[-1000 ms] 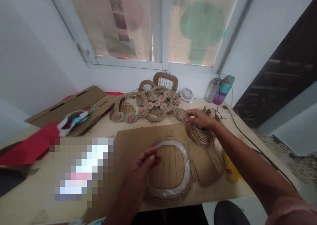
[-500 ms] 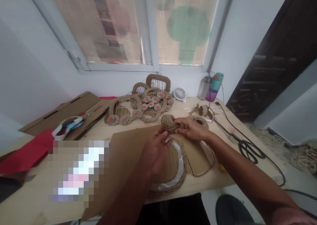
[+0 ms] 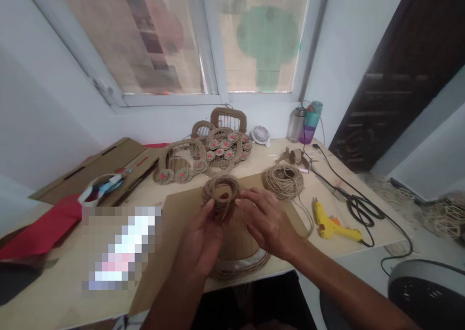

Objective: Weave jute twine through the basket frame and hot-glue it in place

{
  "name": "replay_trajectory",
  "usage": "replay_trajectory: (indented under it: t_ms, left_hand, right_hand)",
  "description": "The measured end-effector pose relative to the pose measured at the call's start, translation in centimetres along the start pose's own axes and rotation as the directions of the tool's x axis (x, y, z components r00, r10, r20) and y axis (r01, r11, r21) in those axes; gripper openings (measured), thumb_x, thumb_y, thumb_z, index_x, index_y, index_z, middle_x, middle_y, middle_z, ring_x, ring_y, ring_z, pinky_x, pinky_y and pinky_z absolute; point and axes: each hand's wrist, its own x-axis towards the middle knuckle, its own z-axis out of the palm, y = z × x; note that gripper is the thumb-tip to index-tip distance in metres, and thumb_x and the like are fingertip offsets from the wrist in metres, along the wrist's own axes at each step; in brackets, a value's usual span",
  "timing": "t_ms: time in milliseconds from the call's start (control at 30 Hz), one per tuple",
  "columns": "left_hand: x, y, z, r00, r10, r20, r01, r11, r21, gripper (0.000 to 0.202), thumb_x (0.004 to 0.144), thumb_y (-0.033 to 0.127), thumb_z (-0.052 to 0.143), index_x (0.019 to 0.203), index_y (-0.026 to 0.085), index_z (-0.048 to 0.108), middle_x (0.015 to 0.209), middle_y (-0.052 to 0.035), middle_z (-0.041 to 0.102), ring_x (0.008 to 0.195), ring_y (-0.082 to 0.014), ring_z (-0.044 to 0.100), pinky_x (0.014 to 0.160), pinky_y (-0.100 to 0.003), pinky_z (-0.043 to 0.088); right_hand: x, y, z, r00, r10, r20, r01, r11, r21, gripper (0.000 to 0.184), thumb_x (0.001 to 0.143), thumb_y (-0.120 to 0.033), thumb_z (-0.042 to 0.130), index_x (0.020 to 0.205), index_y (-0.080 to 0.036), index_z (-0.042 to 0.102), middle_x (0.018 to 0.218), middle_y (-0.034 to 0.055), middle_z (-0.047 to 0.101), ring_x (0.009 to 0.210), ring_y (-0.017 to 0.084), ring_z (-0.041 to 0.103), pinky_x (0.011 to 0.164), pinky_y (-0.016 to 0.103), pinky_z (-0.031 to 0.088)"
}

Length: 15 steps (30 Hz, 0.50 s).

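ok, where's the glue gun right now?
Head view, right side of the table: the glue gun lies between the right hand and the scissors, near the front edge.

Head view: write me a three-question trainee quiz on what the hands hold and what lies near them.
1. True or false: the glue gun lies to the left of the left hand.
2. What do both hands hold between them? A) a hammer B) a twine coil C) a paintbrush
3. Which hand is nearer the glue gun?

Key: 1 false, it lies on the table beyond the right hand; 2 B; 3 the right hand.
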Motion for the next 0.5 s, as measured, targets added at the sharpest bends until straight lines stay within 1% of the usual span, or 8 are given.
replay_trajectory:
  t_ms: [67, 133, 200, 267, 333, 367, 433, 500]
  left_hand:
    - [0.1, 1.5, -0.1, 0.998, 0.022, -0.052, -0.022, 1.0, 0.009, 0.016, 0.086, 0.016, 0.055, 0.089, 0.015, 0.07, 0.094, -0.0068, 0.075, 0.093, -0.0187, 0.068, 0.087, -0.033, 0.056]
    - [0.8, 2.9, 0.2, 0.995, 0.063, -0.078, -0.062, 0.998, 0.01, 0.018, 0.088, 0.016, 0.051, 0.089, 0.016, 0.07, 0.093, -0.0068, 0.075, 0.093, -0.0191, 0.069, 0.087, -0.034, 0.057]
    - [2.0, 4.2, 1.0, 0.991, 0.101, -0.088, -0.1, 0.995, 0.016, 0.021, 0.09, 0.015, 0.048, 0.088, 0.017, 0.068, 0.09, -0.0064, 0.075, 0.091, -0.0184, 0.069, 0.088, -0.036, 0.057]
    - [3.7, 4.8, 2.1, 0.99, 0.107, -0.094, -0.104, 0.994, 0.037, 0.023, 0.091, 0.014, 0.045, 0.083, 0.016, 0.067, 0.084, -0.0058, 0.074, 0.084, -0.0171, 0.069, 0.09, -0.038, 0.057]
    - [5.8, 4.9, 3.6, 0.993, 0.098, -0.066, -0.094, 0.994, 0.057, 0.022, 0.091, 0.013, 0.046, 0.081, 0.017, 0.065, 0.082, -0.0055, 0.073, 0.083, -0.017, 0.069, 0.092, -0.042, 0.056]
    - [7.0, 4.6, 4.3, 0.994, 0.094, -0.048, -0.091, 0.994, 0.064, 0.021, 0.091, 0.014, 0.046, 0.081, 0.017, 0.065, 0.084, -0.0058, 0.073, 0.085, -0.0176, 0.069, 0.094, -0.043, 0.055]
    - [9.6, 3.7, 5.9, 0.995, 0.087, -0.039, -0.083, 0.993, 0.086, 0.021, 0.092, 0.014, 0.045, 0.084, 0.018, 0.064, 0.09, -0.0065, 0.073, 0.092, -0.018, 0.068, 0.097, -0.044, 0.053]
    - [12.3, 2.2, 7.4, 0.998, 0.045, -0.044, -0.038, 0.99, 0.138, 0.022, 0.094, 0.016, 0.042, 0.09, 0.019, 0.064, 0.099, -0.007, 0.072, 0.099, -0.0179, 0.066, 0.099, -0.043, 0.052]
  right_hand:
    - [-1.8, -0.6, 0.0, 0.998, 0.057, -0.025, -0.057, 0.998, 0.015, 0.04, 0.091, -0.014, 0.049, 0.131, -0.014, 0.053, 0.129, 0.016, 0.06, 0.128, 0.025, 0.049, 0.103, 0.046, 0.045]
    - [-3.9, -0.6, 0.0, 0.992, 0.122, -0.041, -0.121, 0.992, 0.02, 0.043, 0.091, -0.014, 0.049, 0.134, -0.017, 0.051, 0.128, 0.0149, 0.062, 0.126, 0.024, 0.052, 0.102, 0.046, 0.047]
    - [-6.1, -0.2, -0.2, 0.979, 0.19, -0.069, -0.19, 0.982, 0.003, 0.044, 0.09, -0.013, 0.049, 0.134, -0.018, 0.051, 0.125, 0.014, 0.063, 0.122, 0.024, 0.056, 0.099, 0.046, 0.05]
    - [-8.3, 0.4, -0.6, 0.958, 0.268, -0.105, -0.273, 0.961, -0.04, 0.043, 0.09, -0.013, 0.049, 0.132, -0.019, 0.053, 0.121, 0.013, 0.066, 0.117, 0.024, 0.06, 0.095, 0.045, 0.053]
    - [-10.4, 1.0, -1.0, 0.931, 0.326, -0.167, -0.346, 0.932, -0.107, 0.043, 0.089, -0.012, 0.049, 0.131, -0.02, 0.054, 0.118, 0.0124, 0.067, 0.115, 0.025, 0.062, 0.093, 0.045, 0.054]
    - [-11.2, 1.2, -1.2, 0.919, 0.345, -0.192, -0.373, 0.917, -0.138, 0.043, 0.089, -0.012, 0.05, 0.131, -0.02, 0.054, 0.118, 0.0124, 0.068, 0.115, 0.025, 0.062, 0.094, 0.045, 0.054]
    - [-12.6, 1.3, -1.5, 0.9, 0.371, -0.23, -0.415, 0.891, -0.186, 0.043, 0.089, -0.013, 0.05, 0.131, -0.02, 0.054, 0.117, 0.0124, 0.068, 0.115, 0.026, 0.062, 0.094, 0.047, 0.053]
    - [-13.2, 1.1, -1.5, 0.89, 0.386, -0.243, -0.434, 0.879, -0.198, 0.043, 0.089, -0.013, 0.051, 0.132, -0.02, 0.054, 0.117, 0.0123, 0.068, 0.116, 0.027, 0.061, 0.095, 0.048, 0.053]
